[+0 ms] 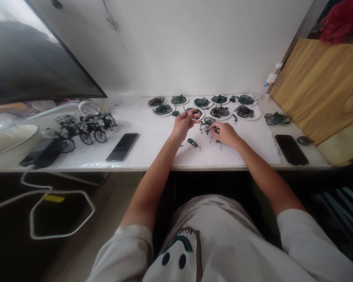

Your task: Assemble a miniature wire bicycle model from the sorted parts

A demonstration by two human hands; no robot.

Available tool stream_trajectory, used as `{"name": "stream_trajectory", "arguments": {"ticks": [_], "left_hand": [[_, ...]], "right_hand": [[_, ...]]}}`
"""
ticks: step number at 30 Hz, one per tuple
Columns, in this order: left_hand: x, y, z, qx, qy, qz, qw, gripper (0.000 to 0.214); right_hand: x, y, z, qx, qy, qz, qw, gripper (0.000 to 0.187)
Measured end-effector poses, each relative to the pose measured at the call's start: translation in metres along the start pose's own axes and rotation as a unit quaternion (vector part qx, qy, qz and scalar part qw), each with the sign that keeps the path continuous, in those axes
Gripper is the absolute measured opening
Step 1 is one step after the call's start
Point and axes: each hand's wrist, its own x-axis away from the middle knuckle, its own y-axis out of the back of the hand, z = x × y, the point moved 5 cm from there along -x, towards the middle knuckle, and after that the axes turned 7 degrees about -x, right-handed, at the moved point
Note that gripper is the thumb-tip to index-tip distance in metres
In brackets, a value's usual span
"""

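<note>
My left hand (183, 126) is raised over the white sheet, its fingers bent toward the thumb. A thin dark piece shows by its fingertips; whether it is held or lies behind is unclear. My right hand (226, 133) has its thumb and fingers pinched together beside small dark wheels and frame parts (207, 123); anything in the pinch is too small to make out. Nearer me on the sheet lie a dark green part (192, 142) and thin bent wire-like pieces (195, 148). Plates of dark bicycle parts (220, 112) stand just beyond both hands.
Several assembled model bicycles (84, 127) stand at the left, near a phone (122, 147) and a black box (41, 152). More plated parts (163, 110) line the wall. At the right are loose parts (277, 118), a dark phone (291, 149), a mouse (304, 140) and a wooden board (320, 86).
</note>
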Motion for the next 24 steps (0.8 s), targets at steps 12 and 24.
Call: {"name": "stream_trajectory", "arguments": {"ticks": [12,24], "left_hand": [[0.000,-0.002,-0.002,0.022,0.034,-0.017,0.999,0.030],[-0.002,0.000,-0.002,0.018,0.022,-0.011,1.000,0.027]], "right_hand": [[-0.004,-0.006,-0.009,0.037,-0.013,0.022,0.999,0.032],[-0.007,0.005,-0.011,0.000,-0.029,-0.095,0.995,0.018]]}}
